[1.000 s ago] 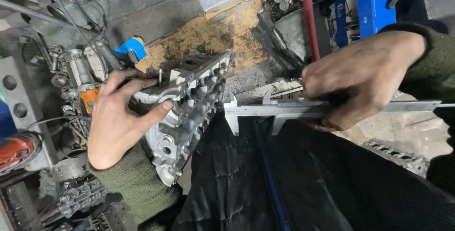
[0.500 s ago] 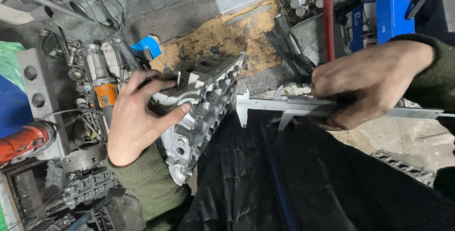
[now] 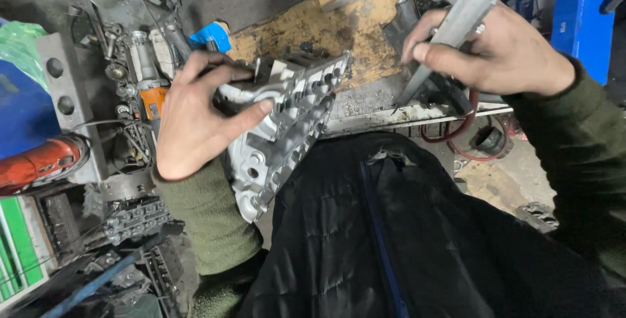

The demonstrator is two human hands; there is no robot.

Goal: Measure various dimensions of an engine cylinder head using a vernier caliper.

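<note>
Apparently mid-check, the left hand (image 3: 195, 119) clasps the grey cast-metal part (image 3: 280, 129) against the black jacket (image 3: 404, 240), while the right hand (image 3: 502, 50) grips a steel caliper (image 3: 456, 24) lifted clear of it, so no measuring contact shows.

Red power tool (image 3: 39, 165) at left, blue box (image 3: 577, 15) (maybe plastic), sawdust-strewn bench (image 3: 313, 31).

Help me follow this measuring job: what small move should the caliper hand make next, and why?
Probably bring the caliper back down to the casting. The right hand holds it tilted up, clear of the part, while the left hand steadies the casting against the bench edge.
</note>
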